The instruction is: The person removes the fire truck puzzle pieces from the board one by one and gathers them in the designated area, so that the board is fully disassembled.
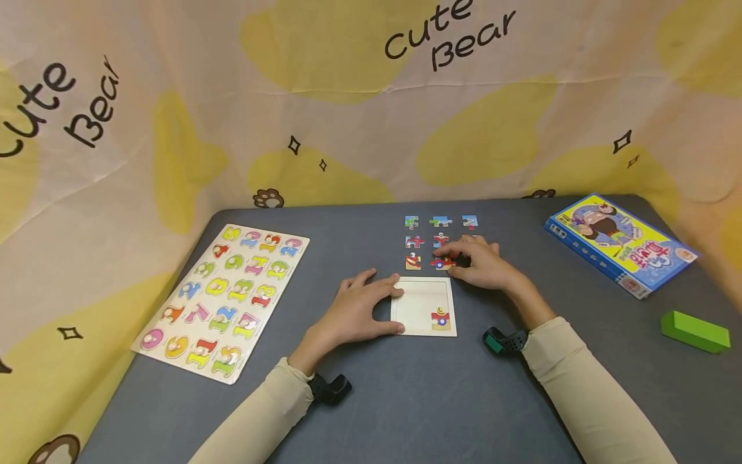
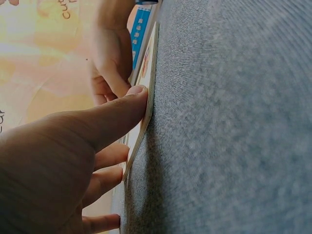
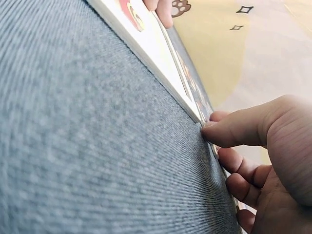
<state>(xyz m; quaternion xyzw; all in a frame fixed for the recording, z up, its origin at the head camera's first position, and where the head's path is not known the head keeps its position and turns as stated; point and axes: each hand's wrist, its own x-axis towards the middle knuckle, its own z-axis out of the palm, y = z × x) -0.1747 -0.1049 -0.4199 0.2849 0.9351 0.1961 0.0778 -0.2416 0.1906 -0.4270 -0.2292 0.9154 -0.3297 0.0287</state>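
Note:
A white square puzzle tray (image 1: pixel 411 309) lies on the table, one picture piece (image 1: pixel 440 319) set in its near right corner. My left hand (image 1: pixel 362 309) rests at the tray's left side with fingers spread; the thumb (image 2: pixel 131 100) touches the edge in the left wrist view. Beyond the tray, several small jigsaw pieces (image 1: pixel 440 222) lie in rows. My right hand (image 1: pixel 481 263) is over the right end of the nearer rows, pinching a red and blue puzzle piece (image 1: pixel 443 263) between thumb and index finger. Its palm and fingers hide part of the rows.
On the left lies a board of colourful numbers (image 1: pixel 223 303). A blue and yellow puzzle box (image 1: pixel 620 241) sits at the back right, and a green block (image 1: pixel 694 331) is nearer on the right. A patterned curtain (image 1: pixel 348 116) stands behind the grey table (image 1: pixel 394 399).

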